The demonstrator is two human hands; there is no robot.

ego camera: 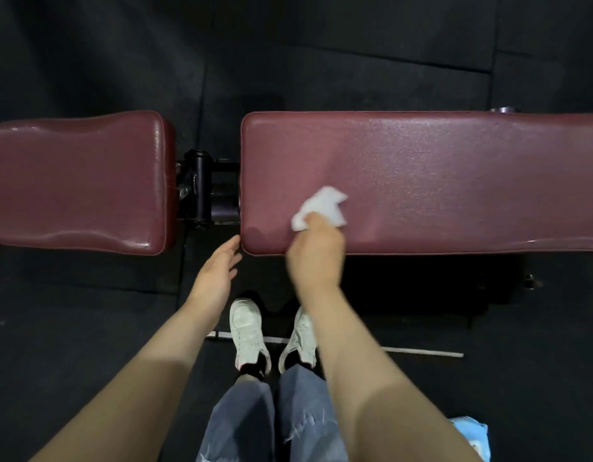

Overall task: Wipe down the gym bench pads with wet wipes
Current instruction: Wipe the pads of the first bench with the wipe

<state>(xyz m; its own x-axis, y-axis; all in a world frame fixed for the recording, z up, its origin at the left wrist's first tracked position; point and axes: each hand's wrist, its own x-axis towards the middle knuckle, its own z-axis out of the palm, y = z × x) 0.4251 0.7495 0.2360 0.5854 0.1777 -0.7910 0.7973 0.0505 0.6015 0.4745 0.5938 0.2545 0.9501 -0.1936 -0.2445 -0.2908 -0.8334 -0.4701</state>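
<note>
On the long maroon pad [438, 168], near its end by the black hinge [201, 191], the right hand [316, 258] presses a crumpled white wipe [325, 208], while the left hand [218, 271], fingers spread, hovers just beside that pad's corner.

Dim overhead light, sheen on the maroon pads [421, 168], motion-blurred right hand [316, 258], wide-angle bending at edges.

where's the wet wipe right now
In the head view, the wet wipe is bunched in the right hand, pressed on the long pad near its left end.
</note>
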